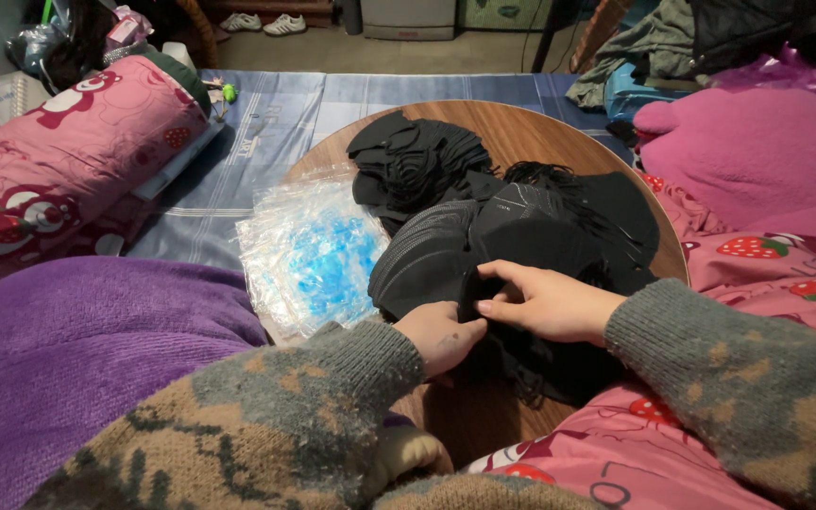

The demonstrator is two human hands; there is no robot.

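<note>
On the round wooden tabletop (521, 127), near its front edge, both hands work a black fabric mask (472, 283): the left hand (441, 332) and right hand (545, 300) pinch it. Clear plastic bags (309, 253) overhang the left rim; stacked black masks (417, 161) fill the middle.

Clear plastic packets (309, 253), blue print, stacked left on round table (540, 127).
</note>
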